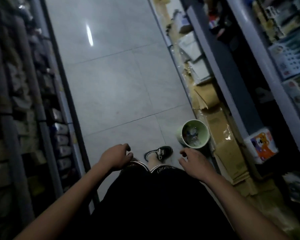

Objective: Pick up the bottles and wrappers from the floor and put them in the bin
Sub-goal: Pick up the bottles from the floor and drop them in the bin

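Observation:
A pale green bin (204, 134) stands on the tiled floor at the right side of the aisle, against flattened cardboard boxes. Inside it lie crumpled clear plastic bottles and wrappers (192, 135). My left hand (115, 157) hangs in front of my waist with fingers loosely curled and nothing in it. My right hand (193, 161) hovers a little left of and below the bin, fingers apart and holding nothing. No bottle or wrapper shows on the floor itself.
Stocked shelves (47, 104) line the left of the narrow aisle, and more shelves (260, 70) with boxes and packets line the right. Cardboard boxes (229, 153) lie along the right shelf base. My black sneaker (160, 152) stands left of the bin.

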`<state>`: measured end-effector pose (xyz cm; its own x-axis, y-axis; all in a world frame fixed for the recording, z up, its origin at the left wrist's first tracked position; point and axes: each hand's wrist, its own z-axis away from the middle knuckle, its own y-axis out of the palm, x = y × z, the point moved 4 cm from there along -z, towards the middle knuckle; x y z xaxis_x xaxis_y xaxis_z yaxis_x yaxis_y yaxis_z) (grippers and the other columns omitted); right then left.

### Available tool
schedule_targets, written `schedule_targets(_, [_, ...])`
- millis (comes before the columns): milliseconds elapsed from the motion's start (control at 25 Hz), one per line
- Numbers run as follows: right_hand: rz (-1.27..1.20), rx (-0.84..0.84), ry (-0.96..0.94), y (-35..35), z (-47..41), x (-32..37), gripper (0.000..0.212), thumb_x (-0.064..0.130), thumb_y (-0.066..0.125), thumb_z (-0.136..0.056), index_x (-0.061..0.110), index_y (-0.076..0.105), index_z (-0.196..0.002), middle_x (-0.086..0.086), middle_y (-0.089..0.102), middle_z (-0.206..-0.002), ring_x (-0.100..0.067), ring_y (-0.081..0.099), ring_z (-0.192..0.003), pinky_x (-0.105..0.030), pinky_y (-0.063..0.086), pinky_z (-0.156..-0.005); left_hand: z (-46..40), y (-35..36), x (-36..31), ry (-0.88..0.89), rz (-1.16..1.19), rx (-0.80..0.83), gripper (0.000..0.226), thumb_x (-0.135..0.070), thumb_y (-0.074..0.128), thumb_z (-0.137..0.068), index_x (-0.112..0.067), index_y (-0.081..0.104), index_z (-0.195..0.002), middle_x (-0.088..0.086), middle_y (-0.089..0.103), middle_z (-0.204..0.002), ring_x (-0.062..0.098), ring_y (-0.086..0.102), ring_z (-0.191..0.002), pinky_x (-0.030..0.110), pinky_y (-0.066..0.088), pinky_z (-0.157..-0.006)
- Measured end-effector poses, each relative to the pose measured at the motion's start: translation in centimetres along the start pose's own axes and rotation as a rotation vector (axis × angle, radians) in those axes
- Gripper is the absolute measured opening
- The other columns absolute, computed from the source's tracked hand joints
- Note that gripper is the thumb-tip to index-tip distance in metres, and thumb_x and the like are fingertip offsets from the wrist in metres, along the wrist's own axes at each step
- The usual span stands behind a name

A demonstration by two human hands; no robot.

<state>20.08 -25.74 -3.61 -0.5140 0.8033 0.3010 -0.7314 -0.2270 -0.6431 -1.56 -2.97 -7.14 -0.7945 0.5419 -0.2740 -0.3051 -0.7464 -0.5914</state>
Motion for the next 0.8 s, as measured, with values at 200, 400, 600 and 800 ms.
schedule_targets(200, [0.095,0.008,-0.133,0.3,-0.3,4.5,0.04,0.045,0.055,-0.095,0.022,0.063,-0.127,-0.003,0.066,-0.124,-0.022,0.062,-0.112,-0.04,0.052,-0.094,4.4,0.8,4.1,-0.101,0.138,-0.077,0.047,-0.051,0.047,-0.093,-0.025,0.059,-0.13,0.003,0.069,-0.123,0.025,0.064,-0.109,0.042,0.053,-0.091])
schedule_targets(400, [0.125,0.038,-0.222,-1.3,-2.2,6.6,0.038,0.042,0.056,-0.097,0.02,0.064,-0.126,-0.002,0.068,-0.122,-0.019,0.063,-0.11,-0.038,0.052,-0.094,5.2,-0.5,4.8,-0.173,0.178,-0.13,0.047,-0.051,0.045,-0.096,-0.026,0.058,-0.134,0.001,0.067,-0.125,0.024,0.063,-0.11,0.041,0.053,-0.089])
schedule_targets(600, [0.143,0.045,-0.276,-5.8,-6.4,6.9,0.04,0.041,0.056,-0.097,0.018,0.063,-0.128,0.0,0.067,-0.124,-0.017,0.063,-0.111,-0.036,0.052,-0.094,3.5,-3.4,3.3,-0.23,0.229,-0.187,0.047,-0.05,0.045,-0.096,-0.025,0.058,-0.134,0.001,0.068,-0.124,0.022,0.064,-0.106,0.04,0.054,-0.088])
schedule_targets(800, [0.165,0.077,-0.374,-9.8,-12.4,9.2,0.042,0.042,0.055,-0.098,0.018,0.062,-0.132,0.001,0.067,-0.124,-0.018,0.063,-0.11,-0.038,0.053,-0.093,2.1,-4.4,2.3,-0.301,0.272,-0.178,0.046,-0.052,0.046,-0.097,-0.024,0.059,-0.131,0.002,0.069,-0.121,0.021,0.065,-0.103,0.038,0.055,-0.085])
